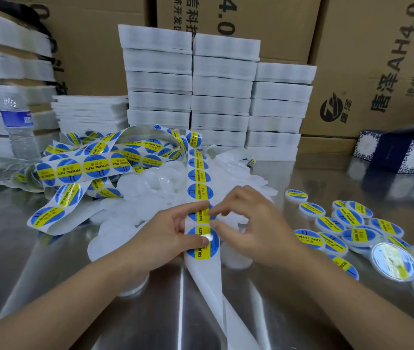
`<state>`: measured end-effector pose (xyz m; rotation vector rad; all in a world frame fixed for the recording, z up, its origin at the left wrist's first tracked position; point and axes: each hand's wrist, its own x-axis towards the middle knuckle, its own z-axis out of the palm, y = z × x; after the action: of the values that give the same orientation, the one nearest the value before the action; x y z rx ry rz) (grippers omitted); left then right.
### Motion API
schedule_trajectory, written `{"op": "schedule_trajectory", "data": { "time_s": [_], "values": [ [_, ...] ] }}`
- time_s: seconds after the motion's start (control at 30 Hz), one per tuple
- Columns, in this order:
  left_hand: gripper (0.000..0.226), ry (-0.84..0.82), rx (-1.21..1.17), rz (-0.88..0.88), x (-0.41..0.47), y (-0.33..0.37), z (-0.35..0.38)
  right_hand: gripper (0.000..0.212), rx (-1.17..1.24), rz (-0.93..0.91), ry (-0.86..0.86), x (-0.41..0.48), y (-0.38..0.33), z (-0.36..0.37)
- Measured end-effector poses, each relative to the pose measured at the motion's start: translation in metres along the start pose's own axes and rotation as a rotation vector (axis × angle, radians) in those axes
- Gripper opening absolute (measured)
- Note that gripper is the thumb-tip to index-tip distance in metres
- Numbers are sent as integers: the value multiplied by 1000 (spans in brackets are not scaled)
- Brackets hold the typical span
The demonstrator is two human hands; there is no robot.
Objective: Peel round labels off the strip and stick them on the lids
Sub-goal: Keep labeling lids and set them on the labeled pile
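Steel table (49, 248), shiny, with cartons (377, 72) and stacked white foam trays (221, 84) behind and a water bottle (19, 127) far left. The strip (199, 173) runs from the tangled heap at the back straight down to my hands. Below them the bare backing (205, 281) trails off toward me, its labels already gone. My left hand (168, 231) grips the strip, thumb flat on the lowest sticker (203, 242), fingers curled behind the paper. My right hand (253, 223) has forefinger and thumb closed in a pinch at the right edge of the label (204, 213) just above it. I can't tell if the edge is lifted yet. Judgement on handling: the label is thin, glossy film, near weightless and floppy, and it will curl and stick to itself or to my fingertips if grabbed in the middle. Best to take it by the very rim and bend the backing away so the edge pops up. The backing is slick and limp, so it needs tension from the left hand. Plain white lids (155, 180) are piled behind the strip, and labelled lids (347, 228) lie to my right. The lids look light, rigid plastic and would slide on steel when pressed.
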<state>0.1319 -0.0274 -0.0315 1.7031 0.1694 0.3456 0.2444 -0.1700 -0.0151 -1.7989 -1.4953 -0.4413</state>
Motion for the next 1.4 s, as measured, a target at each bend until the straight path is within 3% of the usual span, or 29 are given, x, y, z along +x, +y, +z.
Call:
{"op": "schedule_trajectory", "data": {
  "time_s": [0.17, 0.33, 0.63, 0.8, 0.87, 0.93, 1.0, 1.17, 1.3, 1.4],
  "values": [
    [38, -38, 111, 17, -2, 1, -2, 23, -89, -85, -88, -2, -8, 6],
    [38, -24, 182, 6, -1, 1, -2, 14, -170, -210, -37, -1, -10, 3],
    [30, -31, 23, 33, -1, 0, -2, 5, -241, -153, 21, -2, -13, 0],
    [55, -36, -403, -81, 4, 6, -5, 2, -20, -87, -77, -5, -17, 2],
    [52, 30, -377, -103, 4, 6, -4, 2, 77, -68, -134, -7, -24, 4],
    [31, 85, -283, -76, 3, 4, -2, 2, 135, -62, -192, -9, -30, 6],
    [24, 117, -249, -68, 2, 1, -2, 2, 195, -45, -261, -11, -38, 6],
    [32, 233, -308, -142, 8, -4, -6, 4, 334, -36, -462, -14, -51, 1],
    [43, 232, -329, -108, 8, -1, -7, 12, 813, 134, -766, -8, -45, -17],
    [50, 211, -269, -81, 7, 1, -5, 9, 1003, 354, -594, 2, -25, -27]
  ]
}}
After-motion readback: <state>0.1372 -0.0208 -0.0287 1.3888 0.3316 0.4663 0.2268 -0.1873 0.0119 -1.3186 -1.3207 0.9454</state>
